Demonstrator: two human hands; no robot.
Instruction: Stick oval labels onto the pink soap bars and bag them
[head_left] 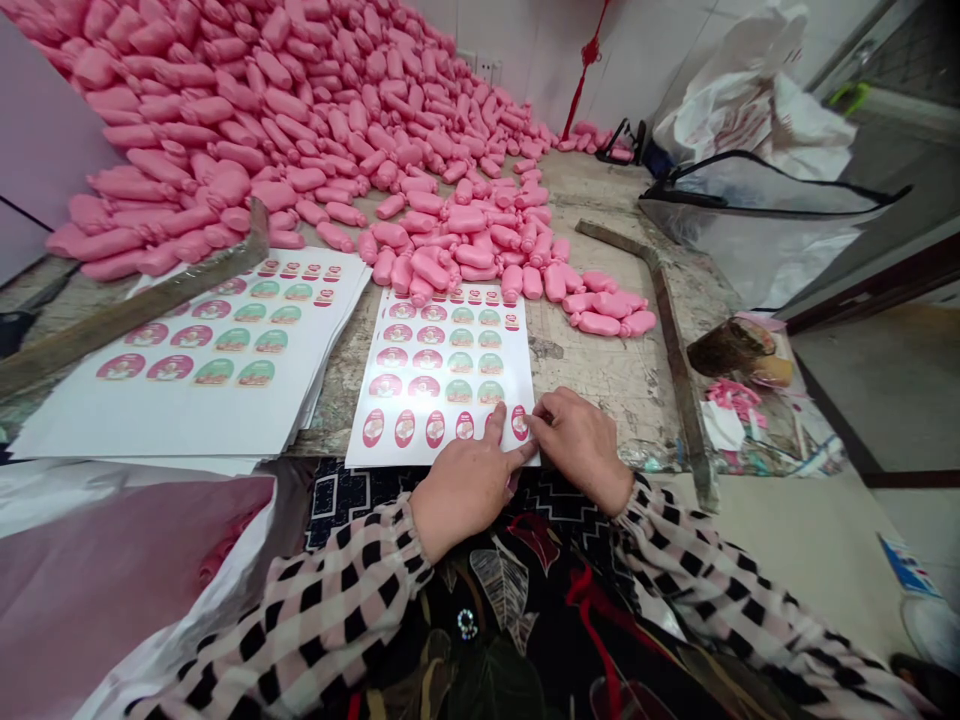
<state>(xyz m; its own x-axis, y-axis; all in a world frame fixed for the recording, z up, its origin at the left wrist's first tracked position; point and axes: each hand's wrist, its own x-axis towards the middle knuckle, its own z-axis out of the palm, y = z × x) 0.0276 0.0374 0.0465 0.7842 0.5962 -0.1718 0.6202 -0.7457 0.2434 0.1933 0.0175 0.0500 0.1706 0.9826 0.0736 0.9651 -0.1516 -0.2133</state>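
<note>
A white sheet of stickers [442,338] lies at the table's front edge, printed with pink and green rounded labels and a bottom row of red ovals. My left hand [469,478] rests on its lower right part, index finger and thumb stretched out over the paper and the other fingers partly hidden beneath. At the sheet's bottom right corner, my right hand [577,440] is closed in a pinch at the edge of the last oval sticker [520,423]. How far that sticker is lifted is too small to tell. Pink bottle-shaped pieces [465,220] touch the sheet's top edge.
A large heap of the same pink pieces [300,110] fills the back left. More sticker sheets [187,410] lie stacked on the left under a wooden strip [135,305]. Another strip [671,350] borders the right side. An open bag [135,580] hangs at the lower left.
</note>
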